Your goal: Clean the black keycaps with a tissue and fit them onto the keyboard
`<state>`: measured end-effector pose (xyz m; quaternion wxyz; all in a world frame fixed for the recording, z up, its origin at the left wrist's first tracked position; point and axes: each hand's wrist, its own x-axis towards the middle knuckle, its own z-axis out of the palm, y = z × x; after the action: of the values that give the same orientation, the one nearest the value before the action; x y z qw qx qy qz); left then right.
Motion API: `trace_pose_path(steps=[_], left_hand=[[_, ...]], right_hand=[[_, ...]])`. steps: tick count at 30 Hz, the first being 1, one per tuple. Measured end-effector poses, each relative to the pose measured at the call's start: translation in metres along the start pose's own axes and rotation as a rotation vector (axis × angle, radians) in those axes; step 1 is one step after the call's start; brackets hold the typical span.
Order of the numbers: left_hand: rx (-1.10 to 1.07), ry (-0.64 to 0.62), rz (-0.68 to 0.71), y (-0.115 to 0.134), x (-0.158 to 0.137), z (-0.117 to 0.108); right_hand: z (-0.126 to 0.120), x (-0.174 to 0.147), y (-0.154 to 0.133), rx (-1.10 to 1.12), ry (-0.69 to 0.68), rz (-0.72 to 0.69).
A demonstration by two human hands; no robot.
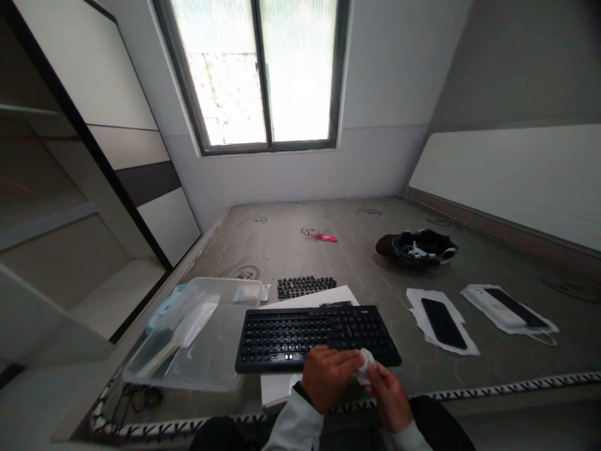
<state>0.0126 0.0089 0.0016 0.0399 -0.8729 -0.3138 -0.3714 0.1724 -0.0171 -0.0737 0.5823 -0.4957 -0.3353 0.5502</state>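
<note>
A small white wipe or tissue (365,361) is bunched between my two hands. My left hand (327,376) is closed on its left side, over the front edge of a black keyboard (291,332). From the right, my right hand (390,393) pinches the same white piece. Many key sockets on the keyboard's left part look bare, though the detail is small. A white board or box (275,391) lies under the keyboard. Behind it, loose black keycaps (305,287) are laid out in rows.
A clear plastic bin (211,338) stands left, with a dark cable (136,398) near its front. To the right lie a black phone (444,322) on white paper and another device (504,307) on white paper. Farther back are a black cap (416,248) and a red packet (323,237).
</note>
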Motion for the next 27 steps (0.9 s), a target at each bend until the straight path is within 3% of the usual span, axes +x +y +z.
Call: trace_pose_path(steps=[7, 20, 27], left_hand=[[0.031, -0.03, 0.022, 0.0, -0.001, -0.005], [0.09, -0.19, 0.035, -0.008, -0.003, -0.01], [0.14, -0.252, 0.054, -0.001, 0.005, -0.016]], right_hand=[[0.001, 0.001, -0.002, -0.029, 0.01, 0.056], [0.006, 0.0, -0.004, -0.116, -0.004, 0.012], [0.007, -0.001, 0.001, -0.003, -0.023, -0.003]])
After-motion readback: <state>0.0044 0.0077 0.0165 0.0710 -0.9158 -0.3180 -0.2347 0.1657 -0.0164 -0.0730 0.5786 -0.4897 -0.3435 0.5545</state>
